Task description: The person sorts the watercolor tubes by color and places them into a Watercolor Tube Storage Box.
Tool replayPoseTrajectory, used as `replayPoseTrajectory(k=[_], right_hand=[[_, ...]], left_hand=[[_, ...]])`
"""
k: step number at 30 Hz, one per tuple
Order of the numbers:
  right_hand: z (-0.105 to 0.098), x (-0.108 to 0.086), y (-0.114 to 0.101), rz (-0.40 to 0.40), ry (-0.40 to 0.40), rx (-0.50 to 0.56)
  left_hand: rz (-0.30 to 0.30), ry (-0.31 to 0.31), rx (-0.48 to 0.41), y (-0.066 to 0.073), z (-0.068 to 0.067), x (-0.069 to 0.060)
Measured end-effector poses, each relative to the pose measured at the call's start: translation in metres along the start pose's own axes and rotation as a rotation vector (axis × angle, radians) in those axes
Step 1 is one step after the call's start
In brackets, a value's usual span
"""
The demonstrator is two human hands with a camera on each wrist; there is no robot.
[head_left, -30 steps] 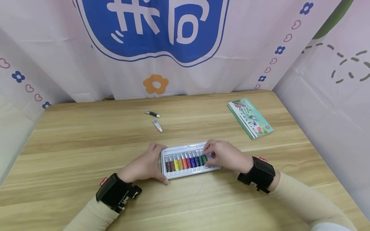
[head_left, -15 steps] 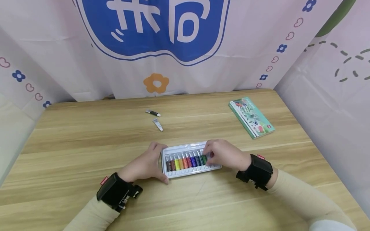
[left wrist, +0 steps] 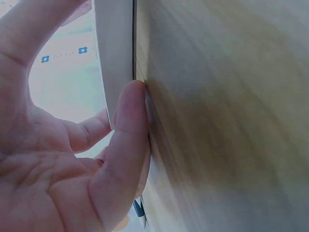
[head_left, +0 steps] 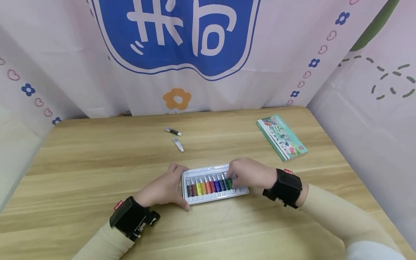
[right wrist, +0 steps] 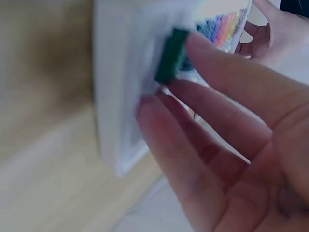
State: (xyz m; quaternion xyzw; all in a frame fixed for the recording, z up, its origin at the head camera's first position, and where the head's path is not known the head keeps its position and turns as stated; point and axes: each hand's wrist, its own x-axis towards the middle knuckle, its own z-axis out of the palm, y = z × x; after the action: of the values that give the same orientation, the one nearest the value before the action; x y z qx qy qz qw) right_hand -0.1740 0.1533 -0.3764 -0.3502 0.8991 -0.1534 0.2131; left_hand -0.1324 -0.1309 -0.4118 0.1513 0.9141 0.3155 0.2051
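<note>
Paint tray point(head_left: 208, 171): thin glossy plastic
Paint tubes point(head_left: 208, 186): smooth, shiny crimped ends
Tabletop point(head_left: 107, 155): smooth wood grain, soft sheen
Backdrop point(head_left: 78, 65): creased cloth
Sleeves point(head_left: 341, 213): matt cloth

Pale wood-grain bench point(head_left: 97, 162), far corners rounded. White fabric drape point(head_left: 71, 65) beyond far edge: blue white-lettered emblem point(head_left: 187, 36), orange flower point(head_left: 169, 97) below. White green-dashed sheet point(head_left: 373, 126) along right edge.

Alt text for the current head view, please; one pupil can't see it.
A person's left hand grips the left end of a white tray of coloured tubes on a wooden table; the right hand is at its right end, by a green tube. Beyond lie two loose tubes and, right, a green illustrated box or book.
</note>
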Motion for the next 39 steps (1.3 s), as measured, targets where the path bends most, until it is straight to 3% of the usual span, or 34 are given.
replayPoseTrajectory(k=[7,10,12,18,23,31,39], right_hand=[[-0.018,0.026,-0.010,0.058,-0.202,-0.004],[-0.030,0.040,-0.014,0.037,-0.293,-0.048],[-0.038,0.052,-0.017,0.000,-0.313,-0.071],[-0.049,0.097,-0.025,-0.098,-0.224,-0.116],[-0.052,0.137,-0.032,-0.117,-0.202,-0.146],[-0.059,0.187,-0.035,-0.029,-0.107,-0.126],[-0.053,0.218,-0.042,0.032,0.146,-0.063]], left_hand=[[-0.003,0.002,-0.021,-0.006,0.003,-0.007],[-0.010,0.008,-0.018,-0.007,0.003,-0.010],[-0.011,0.017,-0.019,-0.008,0.003,-0.011],[-0.019,0.027,-0.049,-0.009,0.003,-0.014],[-0.022,0.027,-0.072,-0.009,0.003,-0.014],[-0.018,0.029,-0.042,-0.006,0.002,-0.008],[0.000,0.028,-0.048,-0.001,0.003,-0.003]])
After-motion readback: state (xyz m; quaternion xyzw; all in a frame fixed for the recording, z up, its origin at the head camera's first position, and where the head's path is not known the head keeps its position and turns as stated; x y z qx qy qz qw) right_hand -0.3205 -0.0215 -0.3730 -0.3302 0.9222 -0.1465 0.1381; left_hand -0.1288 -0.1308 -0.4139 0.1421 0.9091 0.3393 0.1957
